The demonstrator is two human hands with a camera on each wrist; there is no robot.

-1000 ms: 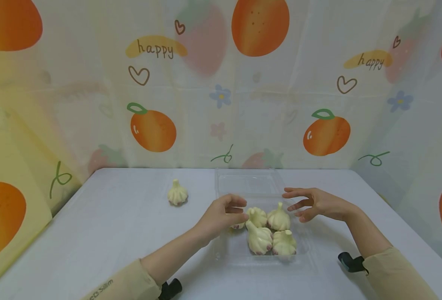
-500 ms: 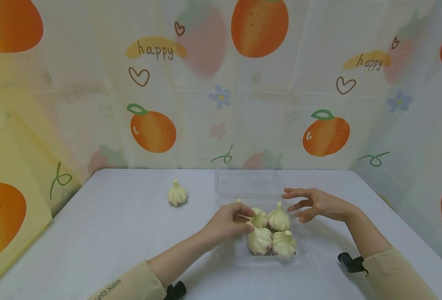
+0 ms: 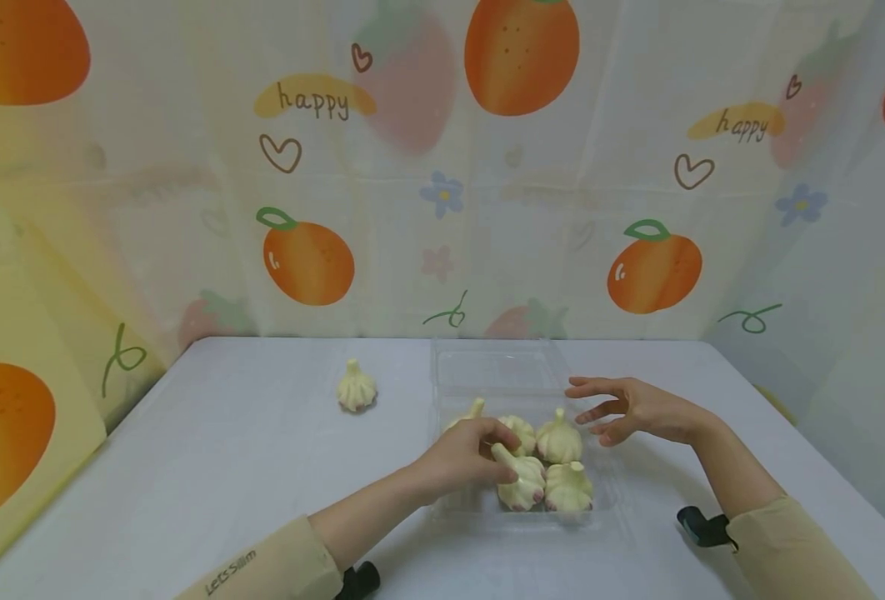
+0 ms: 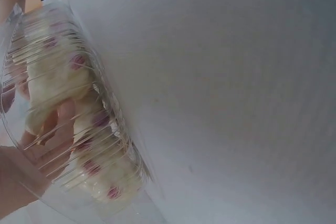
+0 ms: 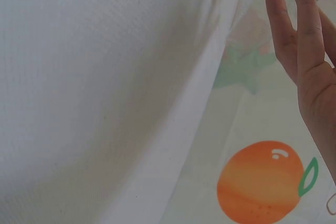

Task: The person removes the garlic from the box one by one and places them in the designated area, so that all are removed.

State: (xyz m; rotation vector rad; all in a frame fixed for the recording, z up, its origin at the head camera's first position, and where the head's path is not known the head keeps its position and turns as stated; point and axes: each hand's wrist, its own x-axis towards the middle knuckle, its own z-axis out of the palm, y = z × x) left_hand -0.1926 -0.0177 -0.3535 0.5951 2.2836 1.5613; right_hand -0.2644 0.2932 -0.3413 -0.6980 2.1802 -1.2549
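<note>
My left hand [image 3: 463, 457] reaches into a clear plastic box [image 3: 457, 506], thumb and fingers curled round the upper part of the front-left garlic bulb [image 3: 523, 490]. Through the box's ribbed wall in the left wrist view, the hand's fingers [image 4: 64, 116] show against the pale, pink-based bulbs. Close by in the box stand a back-right bulb [image 3: 558, 442], a front-right bulb [image 3: 568, 487] and a back-middle bulb [image 3: 521, 431]. Another bulb [image 3: 476, 408] pokes up behind my left hand, mostly hidden. At the box's right side, my right hand [image 3: 630, 408] hovers with spread, relaxed fingers, holding nothing.
One more garlic bulb [image 3: 356, 387] stands on the white table [image 3: 262, 433], left of the box. The box's clear lid [image 3: 498, 367] lies folded back behind it. A fruit-print curtain [image 3: 382, 200] closes off the table's far edge.
My left hand has moved right and toward me, from the left-hand bulb to the front-left one, uncovering the former's stem. My right hand stays where it was.
</note>
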